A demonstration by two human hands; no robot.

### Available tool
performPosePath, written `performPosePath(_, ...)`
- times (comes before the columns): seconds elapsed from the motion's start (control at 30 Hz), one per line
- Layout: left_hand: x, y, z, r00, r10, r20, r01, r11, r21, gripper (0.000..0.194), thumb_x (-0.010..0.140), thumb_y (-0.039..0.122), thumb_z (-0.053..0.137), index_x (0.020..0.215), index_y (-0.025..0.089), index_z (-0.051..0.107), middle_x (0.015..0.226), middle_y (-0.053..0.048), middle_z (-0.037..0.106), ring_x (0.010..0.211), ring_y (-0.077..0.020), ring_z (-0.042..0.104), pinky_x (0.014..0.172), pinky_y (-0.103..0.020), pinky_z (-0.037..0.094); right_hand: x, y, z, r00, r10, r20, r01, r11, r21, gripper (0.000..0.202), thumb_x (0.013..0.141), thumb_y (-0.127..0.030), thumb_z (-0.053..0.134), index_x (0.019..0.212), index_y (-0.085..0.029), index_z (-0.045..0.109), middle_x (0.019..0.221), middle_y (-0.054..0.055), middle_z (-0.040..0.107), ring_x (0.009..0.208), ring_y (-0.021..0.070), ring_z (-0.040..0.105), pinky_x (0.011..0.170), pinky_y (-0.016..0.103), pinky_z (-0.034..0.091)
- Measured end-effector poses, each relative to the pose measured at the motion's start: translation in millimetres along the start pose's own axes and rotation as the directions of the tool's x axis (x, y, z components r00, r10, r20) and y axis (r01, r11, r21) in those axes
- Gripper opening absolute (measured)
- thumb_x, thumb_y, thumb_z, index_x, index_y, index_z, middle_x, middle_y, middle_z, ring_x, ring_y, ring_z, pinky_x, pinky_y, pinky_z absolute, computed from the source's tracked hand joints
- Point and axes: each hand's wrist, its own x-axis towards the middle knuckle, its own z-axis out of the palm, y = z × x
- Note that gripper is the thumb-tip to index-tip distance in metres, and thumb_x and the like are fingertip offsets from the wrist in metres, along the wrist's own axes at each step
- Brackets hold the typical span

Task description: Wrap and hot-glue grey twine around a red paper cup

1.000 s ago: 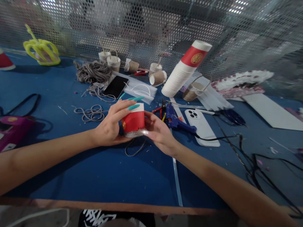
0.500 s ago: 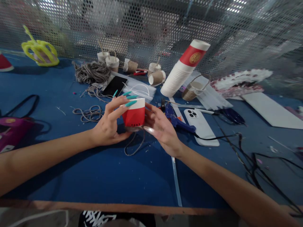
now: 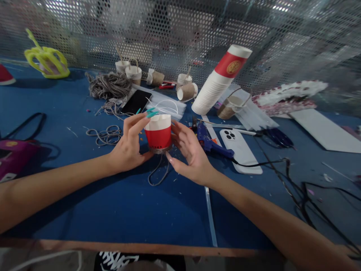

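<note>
Between my hands, above the blue table, is a red and white paper cup with grey cord around its base. My left hand grips it from the left, fingertips with long teal nails at the rim and thumb near the bottom. My right hand supports its right side, thumb at the lower edge and fingers partly hidden behind it. A loop of the grey cord hangs below the cup onto the table. A loose length of cord lies left of the cup.
A blue glue gun and white phone lie right, with black cables. Behind are a cord bundle, a black phone, a leaning paper cup stack and several small cord-wrapped cups. A clear glue stick lies in front.
The cup has turned and tilted in my hands, so its open rim and more of its front show. My right thumb has shifted left and slightly down along its base.
</note>
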Motion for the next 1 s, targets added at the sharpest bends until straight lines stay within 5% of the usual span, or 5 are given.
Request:
performPosePath(0.3, -4, 1, -1.1, 0.991, -0.070, 0.110, 0.074, 0.997, -0.034, 0.089, 0.072, 0.027, 0.074, 0.142, 0.022, 0.020, 0.130, -0.015, 0.035, 0.125, -0.0302, 0.045, 0.096, -0.047, 0.053, 0, 10, 5, 0.992, -0.124, 0.010, 0.121, 0.954, -0.275, 0.093, 0.076, -0.026, 0.068, 0.150, -0.023, 0.011, 0.158, 0.012, 0.021, 0.144, 0.0262, 0.029, 0.117, 0.045, 0.030)
performPosePath(0.47, -1, 5, -3.3, 0.986, 0.027, 0.165, -0.019, 0.999, -0.049, 0.090, 0.074, 0.031, 0.073, 0.143, 0.022, 0.017, 0.129, -0.016, 0.039, 0.127, -0.0324, 0.044, 0.098, -0.052, 0.050, -1, 10, 5, 0.998, -0.062, -0.004, 0.058, 0.950, -0.306, 0.108, 0.071, -0.038, 0.076, 0.151, -0.019, 0.005, 0.157, 0.017, 0.022, 0.144, 0.0278, 0.027, 0.118, 0.047, 0.029)
performPosePath(0.63, -2, 3, -3.7, 0.966, -0.062, 0.250, 0.082, 0.994, -0.073, 0.085, 0.077, 0.030, 0.070, 0.143, 0.019, 0.018, 0.126, -0.016, 0.039, 0.118, -0.0289, 0.049, 0.093, -0.046, 0.055, 4, -3, -7, 0.994, 0.098, 0.038, -0.088, 0.972, -0.217, 0.118, 0.066, -0.045, 0.080, 0.152, -0.022, 0.003, 0.161, 0.014, 0.013, 0.148, 0.0298, 0.016, 0.120, 0.052, 0.019)
performPosePath(0.83, -1, 0, -2.3, 0.956, -0.092, 0.277, 0.120, 0.989, -0.083, 0.089, 0.072, 0.027, 0.072, 0.142, 0.016, 0.018, 0.128, -0.018, 0.038, 0.123, -0.0313, 0.044, 0.098, -0.050, 0.051, 7, -11, -9, 0.959, 0.276, 0.063, -0.282, 0.950, 0.137, 0.097, 0.080, -0.052, 0.062, 0.151, -0.026, 0.002, 0.163, 0.012, 0.001, 0.147, 0.0288, 0.020, 0.115, 0.052, 0.031)
performPosePath(1.0, -2, -3, -0.5, 0.970, -0.141, 0.198, 0.175, 0.970, -0.169, 0.081, 0.071, 0.032, 0.074, 0.136, 0.016, 0.027, 0.118, -0.015, 0.045, 0.111, -0.0291, 0.052, 0.089, -0.050, 0.054, 3, -35, -30, 0.988, 0.132, 0.084, -0.123, 0.987, -0.104, 0.081, 0.081, -0.043, 0.066, 0.146, -0.029, 0.020, 0.162, 0.009, 0.011, 0.146, 0.0265, 0.024, 0.117, 0.052, 0.026)
